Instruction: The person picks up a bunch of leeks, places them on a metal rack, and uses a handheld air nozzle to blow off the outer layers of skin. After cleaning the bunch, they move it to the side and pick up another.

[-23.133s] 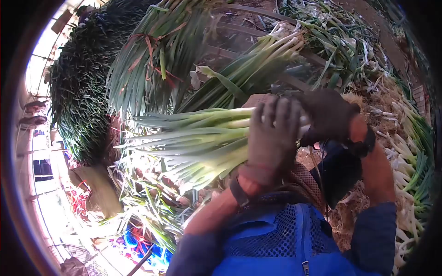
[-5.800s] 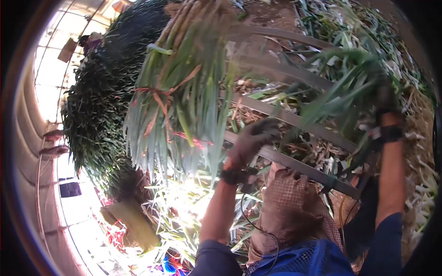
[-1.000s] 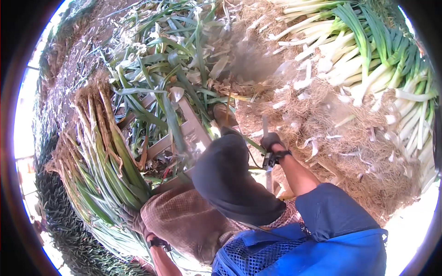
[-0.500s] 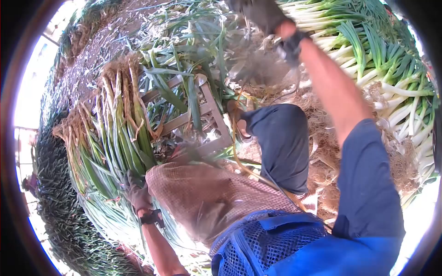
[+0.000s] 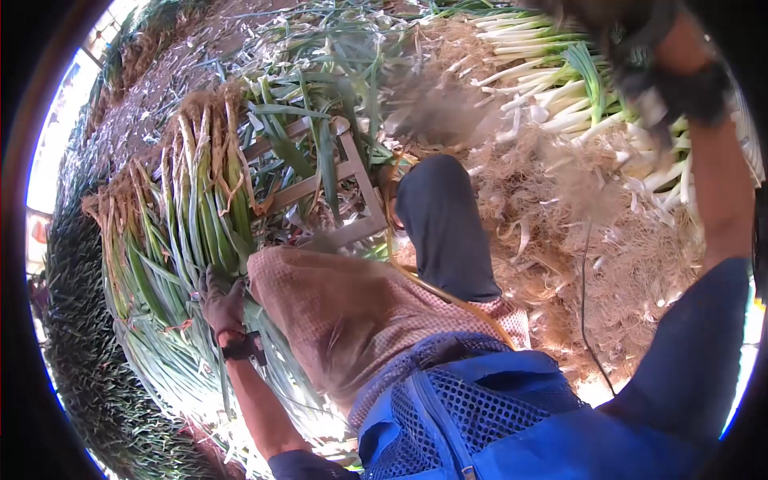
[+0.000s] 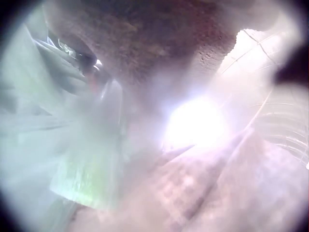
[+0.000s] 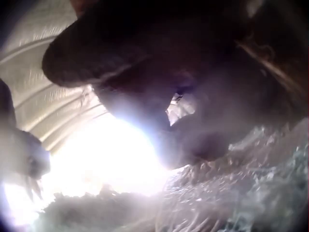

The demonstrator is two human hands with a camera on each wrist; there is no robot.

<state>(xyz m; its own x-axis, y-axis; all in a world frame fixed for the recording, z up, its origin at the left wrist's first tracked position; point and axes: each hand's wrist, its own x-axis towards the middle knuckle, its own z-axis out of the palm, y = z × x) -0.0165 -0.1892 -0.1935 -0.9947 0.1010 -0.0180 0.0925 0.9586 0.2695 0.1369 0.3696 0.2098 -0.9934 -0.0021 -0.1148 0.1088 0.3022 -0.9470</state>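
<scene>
Onions [image 5: 210, 212], uncleaned, with dirt-brown roots pointing away from the worker, lie massed beside the worker's covered leg [image 5: 320, 308] at the left. The gloved left hand [image 5: 222, 302] rests among their leaves, fingers loosely extended rather than clenched. At upper right, the gloved right hand [image 5: 624, 40] is raised in dark blur near a row of white-stemmed onions [image 5: 552, 104]; whether its fingers are clenched, released or grasping something cannot be told, even from the dim right wrist view.

Several mishaps look possible. Because the uncleaned stalks lie loose beside a metal frame [image 5: 358, 230], a careless tug from the left hand could drag several along, or bend the soft leaves beneath it. A low sweep of the right hand could scatter the white stems, or push them into the heap of roots [image 5: 560, 264] just beside them. A yellow hose [image 5: 472, 310] crosses near the lap, and a black cable [image 5: 583, 296] hangs over the roots; either could snag a turning arm or leg. Loose roots and peelings underfoot could make footing poor.
</scene>
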